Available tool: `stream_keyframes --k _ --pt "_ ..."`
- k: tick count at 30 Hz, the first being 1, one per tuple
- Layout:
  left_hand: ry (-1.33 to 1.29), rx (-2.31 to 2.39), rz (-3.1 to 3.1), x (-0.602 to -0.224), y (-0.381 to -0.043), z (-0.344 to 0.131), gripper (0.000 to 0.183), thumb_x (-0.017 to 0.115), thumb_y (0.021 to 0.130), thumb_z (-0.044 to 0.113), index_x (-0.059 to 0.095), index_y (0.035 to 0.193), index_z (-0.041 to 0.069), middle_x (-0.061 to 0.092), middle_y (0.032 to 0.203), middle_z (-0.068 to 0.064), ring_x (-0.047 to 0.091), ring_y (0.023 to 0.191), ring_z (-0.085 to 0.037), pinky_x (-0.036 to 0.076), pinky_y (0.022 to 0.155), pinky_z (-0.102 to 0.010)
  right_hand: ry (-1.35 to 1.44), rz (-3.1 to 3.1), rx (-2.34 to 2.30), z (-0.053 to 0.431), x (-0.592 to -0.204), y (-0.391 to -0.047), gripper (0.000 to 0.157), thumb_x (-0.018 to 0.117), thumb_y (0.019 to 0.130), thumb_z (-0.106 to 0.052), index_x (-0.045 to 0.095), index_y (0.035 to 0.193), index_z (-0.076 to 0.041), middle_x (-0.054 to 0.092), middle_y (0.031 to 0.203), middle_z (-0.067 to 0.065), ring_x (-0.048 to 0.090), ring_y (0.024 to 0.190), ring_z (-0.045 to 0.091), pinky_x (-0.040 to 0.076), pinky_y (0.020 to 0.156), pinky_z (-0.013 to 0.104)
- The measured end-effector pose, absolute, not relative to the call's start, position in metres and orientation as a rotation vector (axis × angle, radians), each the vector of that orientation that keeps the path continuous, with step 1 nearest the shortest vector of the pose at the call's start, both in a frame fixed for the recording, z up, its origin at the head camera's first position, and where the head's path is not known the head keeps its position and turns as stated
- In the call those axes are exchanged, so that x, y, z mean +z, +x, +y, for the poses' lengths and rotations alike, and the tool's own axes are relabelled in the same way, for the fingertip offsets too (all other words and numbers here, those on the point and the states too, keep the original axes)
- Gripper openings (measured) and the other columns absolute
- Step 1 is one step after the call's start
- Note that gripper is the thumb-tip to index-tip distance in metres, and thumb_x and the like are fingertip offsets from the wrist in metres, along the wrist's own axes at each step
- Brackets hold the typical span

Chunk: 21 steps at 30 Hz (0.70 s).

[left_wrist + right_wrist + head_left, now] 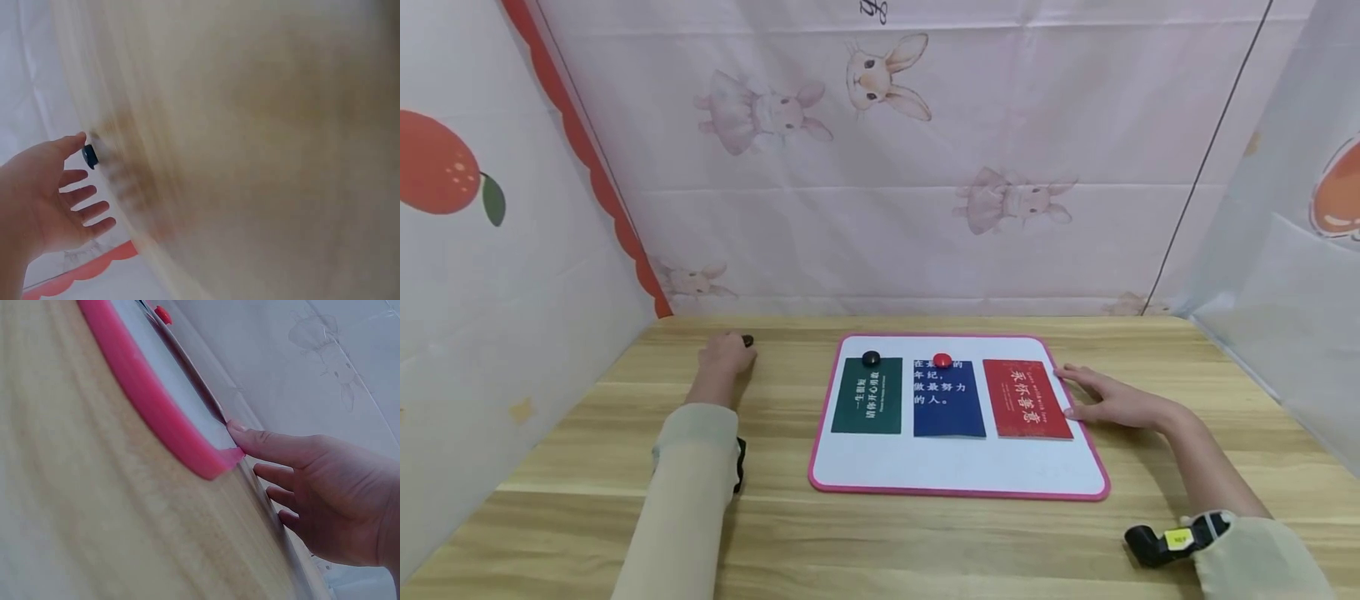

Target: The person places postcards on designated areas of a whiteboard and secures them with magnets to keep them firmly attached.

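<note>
At the far left of the table, my left hand (724, 360) reaches to a black round magnet (748, 340). In the left wrist view the magnet (90, 156) sits by the thumb tip, the other fingers spread apart below it. My right hand (1116, 402) rests at the right edge of a pink-rimmed whiteboard (895, 471). Its thumb touches the board's edge beside a red card (1022, 404), and its fingers stretch onto the table. A green card (868, 408) with a black magnet (871, 358) and a blue card (951, 417) with a red magnet (942, 360) lie on the board.
The wooden table (925, 550) ends at a back curtain (887, 267) printed with rabbits. Side curtains with fruit prints close off the left and right. A black wrist strap (1180, 540) with a yellow label sits on the right sleeve.
</note>
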<state>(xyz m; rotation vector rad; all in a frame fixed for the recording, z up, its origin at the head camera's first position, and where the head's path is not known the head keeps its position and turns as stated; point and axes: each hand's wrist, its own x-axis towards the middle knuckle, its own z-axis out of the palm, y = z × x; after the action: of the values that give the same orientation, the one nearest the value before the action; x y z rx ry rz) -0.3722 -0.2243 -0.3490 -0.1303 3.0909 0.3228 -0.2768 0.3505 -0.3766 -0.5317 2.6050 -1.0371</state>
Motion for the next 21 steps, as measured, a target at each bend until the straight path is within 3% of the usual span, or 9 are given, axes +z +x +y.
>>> stream_keyframes --k 7,13,21 --pt "-0.163 0.323 3.123 -0.356 -0.377 -0.238 0.050 0.042 0.096 0.029 0.045 0.123 -0.012 0.045 0.119 -0.035 0.043 0.109 -0.047 0.036 0.089 -0.056 -0.530 2.603 -1.046 0.350 -0.377 -0.277 0.078 0.065 0.084 -0.031 0.022 0.145 -0.005 0.007 0.146 0.027 0.002 0.129 0.049 0.020 0.094 0.067" --pt "-0.181 0.399 3.105 -0.359 -0.379 -0.247 0.052 0.043 0.096 0.028 0.035 0.136 -0.005 0.036 0.129 -0.035 0.033 0.115 -0.052 0.029 0.092 -0.060 -0.528 2.608 -1.043 0.349 -0.377 -0.276 0.078 0.064 0.084 -0.031 0.022 0.145 -0.005 0.007 0.146 0.027 0.002 0.129 0.049 0.019 0.094 0.067" --pt "-0.155 0.376 3.073 -0.360 -0.382 -0.249 0.053 0.041 0.098 0.034 0.035 0.137 0.000 0.030 0.134 -0.033 0.027 0.116 -0.056 0.032 0.085 -0.064 -0.520 2.611 -1.046 0.349 -0.377 -0.276 0.078 0.064 0.085 -0.031 0.022 0.145 -0.005 0.007 0.147 0.027 0.001 0.130 0.048 0.017 0.094 0.067"
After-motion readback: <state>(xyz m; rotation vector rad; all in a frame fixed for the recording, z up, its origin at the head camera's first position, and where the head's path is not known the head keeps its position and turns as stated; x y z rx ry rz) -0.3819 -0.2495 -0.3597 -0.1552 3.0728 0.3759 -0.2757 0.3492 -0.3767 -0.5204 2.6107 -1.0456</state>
